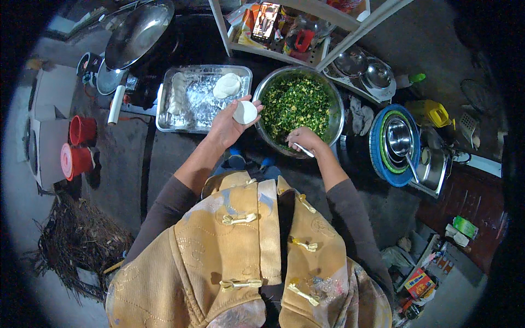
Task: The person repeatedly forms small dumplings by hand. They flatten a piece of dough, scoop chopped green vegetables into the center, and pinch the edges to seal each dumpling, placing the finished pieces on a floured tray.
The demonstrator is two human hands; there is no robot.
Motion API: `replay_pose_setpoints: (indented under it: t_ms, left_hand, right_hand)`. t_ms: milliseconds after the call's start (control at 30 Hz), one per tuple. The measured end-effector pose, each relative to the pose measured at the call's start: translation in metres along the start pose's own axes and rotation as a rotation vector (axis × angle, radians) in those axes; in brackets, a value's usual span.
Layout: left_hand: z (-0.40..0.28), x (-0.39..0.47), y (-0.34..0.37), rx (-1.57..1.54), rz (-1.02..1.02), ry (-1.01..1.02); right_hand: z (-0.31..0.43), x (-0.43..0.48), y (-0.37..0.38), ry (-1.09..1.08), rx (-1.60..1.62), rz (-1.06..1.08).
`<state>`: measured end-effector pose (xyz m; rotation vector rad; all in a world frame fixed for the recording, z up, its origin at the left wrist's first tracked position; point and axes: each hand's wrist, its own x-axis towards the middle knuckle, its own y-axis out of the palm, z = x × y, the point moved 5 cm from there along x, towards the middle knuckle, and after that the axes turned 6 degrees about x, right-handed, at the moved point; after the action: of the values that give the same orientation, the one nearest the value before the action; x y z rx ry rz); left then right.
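Observation:
A round white dough wrapper lies on the palm and fingers of my left hand, between a metal tray and a bowl. My right hand grips a spoon at the near edge of the large steel bowl; the spoon's head is hidden. Chopped greens with yellow bits fill that bowl. On the floured rectangular tray, a stack of wrappers sits at the right and a row of folded dumplings runs along the left.
A wok stands at the upper left, near a white-handled pan. Behind the bowl is a shelf holding a lit phone. Nested basins and a sink are at the right. Red buckets stand at the left.

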<state>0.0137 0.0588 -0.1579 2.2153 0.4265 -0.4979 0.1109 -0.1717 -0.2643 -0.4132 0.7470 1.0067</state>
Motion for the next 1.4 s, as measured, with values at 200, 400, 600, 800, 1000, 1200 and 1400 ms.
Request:
replay_pose_setpoints:
  t_ms: [200, 400, 600, 800, 1000, 1200, 1400]
  left_hand:
    - [0.021, 0.028, -0.007, -0.045, -0.097, 0.003]
    - [0.062, 0.069, -0.004, 0.346, -0.153, 0.123]
    - [0.080, 0.092, 0.027, 0.905, -0.253, 0.391]
    - [0.074, 0.090, 0.053, 1.580, -0.122, 0.294]
    - [0.072, 0.077, 0.067, 1.576, 0.055, 0.227]
    - [0.105, 0.102, 0.043, 0.100, 0.144, -0.040]
    - [0.110, 0.123, 0.019, 0.595, 0.190, 0.188]
  right_hand:
    - [0.014, -0.014, -0.005, -0.030, 0.222, -0.039]
    - [0.032, -0.024, -0.010, -0.154, 0.330, -0.251]
    - [0.057, -0.034, 0.009, -0.484, -0.357, -0.782]
    - [0.056, -0.050, 0.020, -0.543, -0.369, -0.895]
    - [0.039, -0.059, 0.001, -0.351, 0.438, -0.572]
    - [0.049, -0.070, -0.002, -0.466, 0.209, -0.678]
    - [0.049, -0.067, -0.002, -0.419, 0.351, -0.560]
